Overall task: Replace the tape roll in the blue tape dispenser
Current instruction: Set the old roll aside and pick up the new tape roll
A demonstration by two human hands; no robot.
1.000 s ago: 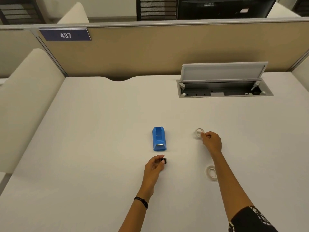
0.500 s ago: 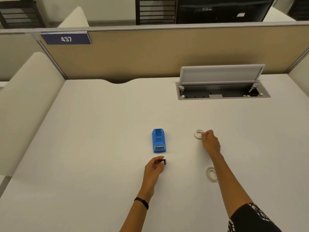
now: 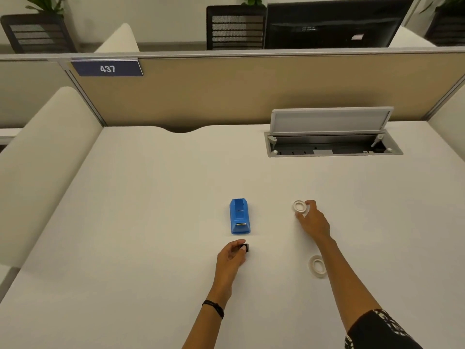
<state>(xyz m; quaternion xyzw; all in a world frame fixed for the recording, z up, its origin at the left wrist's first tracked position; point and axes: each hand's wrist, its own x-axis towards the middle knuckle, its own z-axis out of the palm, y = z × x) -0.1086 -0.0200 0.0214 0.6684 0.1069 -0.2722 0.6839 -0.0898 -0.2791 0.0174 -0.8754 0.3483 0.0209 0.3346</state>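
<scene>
Your dispenser (image 3: 239,217) sits empty mid-desk between your hands, your left hand (image 3: 232,255) pinching the small black spool (image 3: 245,247), your right hand (image 3: 313,220) gripping a tape roll (image 3: 299,206); loading remains.

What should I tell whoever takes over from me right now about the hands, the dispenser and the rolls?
Left hand: on the desk just in front of the dispenser, fingers pinching a small black spool.
Right hand: fingers closed on the far tape roll, right of the dispenser.
Blue tape dispenser: upright on the white desk, its cradle empty.
Second tape roll: lying loose on the desk beside the right forearm.
Done: the roll is out of the dispenser and the spool is in hand.
Left: fit a roll on the spool, seat it in the cradle, pull the tape end to the cutter.
</scene>
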